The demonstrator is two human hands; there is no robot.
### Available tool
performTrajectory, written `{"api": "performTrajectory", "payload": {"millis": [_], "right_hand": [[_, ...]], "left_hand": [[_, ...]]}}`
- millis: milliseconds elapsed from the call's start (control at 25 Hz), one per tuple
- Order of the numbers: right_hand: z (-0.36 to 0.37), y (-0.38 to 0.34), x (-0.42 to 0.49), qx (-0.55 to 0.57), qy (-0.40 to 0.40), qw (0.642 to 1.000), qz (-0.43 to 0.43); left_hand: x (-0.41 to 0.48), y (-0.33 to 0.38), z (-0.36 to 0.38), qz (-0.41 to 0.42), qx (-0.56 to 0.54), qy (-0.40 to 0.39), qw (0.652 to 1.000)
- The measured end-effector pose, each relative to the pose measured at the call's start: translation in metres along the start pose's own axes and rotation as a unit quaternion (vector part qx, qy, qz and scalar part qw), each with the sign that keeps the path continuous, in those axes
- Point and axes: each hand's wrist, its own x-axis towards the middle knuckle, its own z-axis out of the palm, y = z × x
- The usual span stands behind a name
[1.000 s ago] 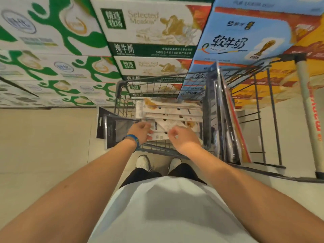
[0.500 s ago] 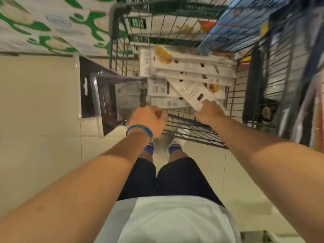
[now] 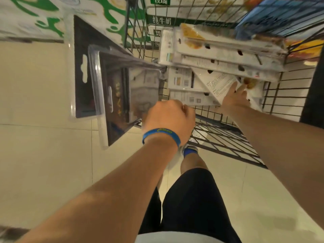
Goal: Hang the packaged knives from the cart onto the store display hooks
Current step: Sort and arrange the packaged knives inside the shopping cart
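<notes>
Compared with half a second before, the right hand (image 3: 234,99) has gone deeper into the black wire shopping cart (image 3: 219,135), and the whole view has come nearer to the cart. The left hand (image 3: 169,120) keeps the same grip as before.

The left hand is closed into a fist, seen from its back, and its curled fingers hold the clear plastic knife packs with black backing cards (image 3: 112,95) by their near end. At least two of these packs are in the hand, one behind the other. They stick out to the left, outside the cart wall and above the pale beige tiled floor (image 3: 43,155). What is inside them is too blurred to tell. A blue rubber wristband (image 3: 161,134) sits on the left wrist.

The right hand is inside the cart with its fingers straight and close together. The fingertips lie on the slanted white flat knife pack (image 3: 217,83); I cannot tell if the thumb is under it. This pack rests across other white packs on the cart bottom. Just behind it lies the pile of long white knife packs (image 3: 224,55), stacked crosswise against the far wall of the cart.

Beyond the cart stand green and white milk cartons (image 3: 105,18), and a blue carton (image 3: 280,13) is at the upper right.
</notes>
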Motion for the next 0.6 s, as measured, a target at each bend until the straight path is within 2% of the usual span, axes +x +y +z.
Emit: {"api": "performTrajectory", "payload": {"millis": [120, 240, 480, 600], "right_hand": [[0.003, -0.005, -0.001, -0.009, 0.012, 1.000, 0.006], [-0.003, -0.008, -0.009, -0.012, -0.011, 1.000, 0.001], [-0.037, 0.007, -0.048, -0.033, -0.069, 0.985, -0.153], [-0.059, 0.027, -0.074, 0.061, -0.040, 0.989, -0.128]], "left_hand": [[-0.001, -0.002, 0.002, 0.002, -0.004, 0.005, 1.000], [0.001, -0.002, 0.000, 0.008, 0.000, 0.011, 1.000], [-0.001, 0.000, -0.004, 0.015, -0.007, 0.001, 1.000], [-0.002, 0.000, -0.007, 0.021, -0.012, 0.000, 1.000]]}}
